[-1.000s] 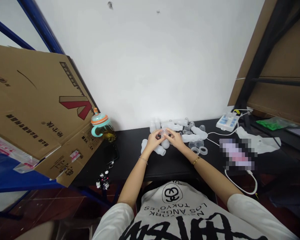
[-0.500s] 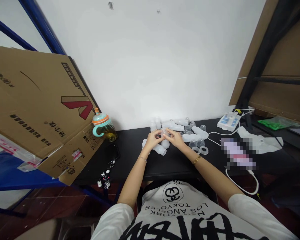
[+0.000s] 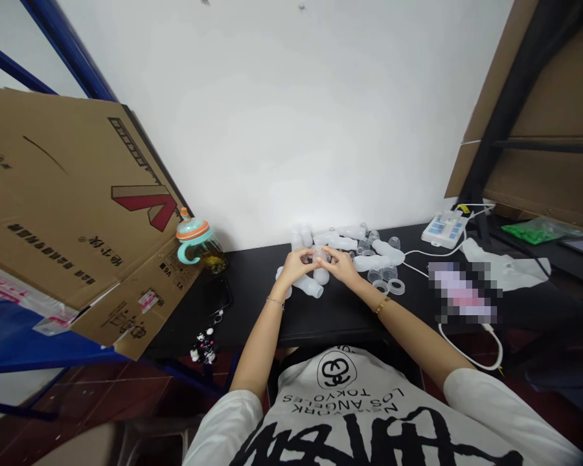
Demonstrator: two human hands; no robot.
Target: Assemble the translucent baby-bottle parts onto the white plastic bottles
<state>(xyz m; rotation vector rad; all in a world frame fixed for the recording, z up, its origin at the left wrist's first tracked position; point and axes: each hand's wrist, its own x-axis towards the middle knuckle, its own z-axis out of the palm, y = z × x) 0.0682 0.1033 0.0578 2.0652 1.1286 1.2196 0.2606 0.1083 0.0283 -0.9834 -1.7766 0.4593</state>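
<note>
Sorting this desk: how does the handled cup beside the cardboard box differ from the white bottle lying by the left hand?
The cup stands upright; the bottle lies on its side. The cup has a teal and orange lid and a handle; the bottle is plain frosted white. Both rest on the black table.

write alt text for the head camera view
The person's left hand and right hand pinch a small clear plastic piece together over a black table, among scattered translucent bottles. A cardboard box and sippy cup sit at left.
</note>
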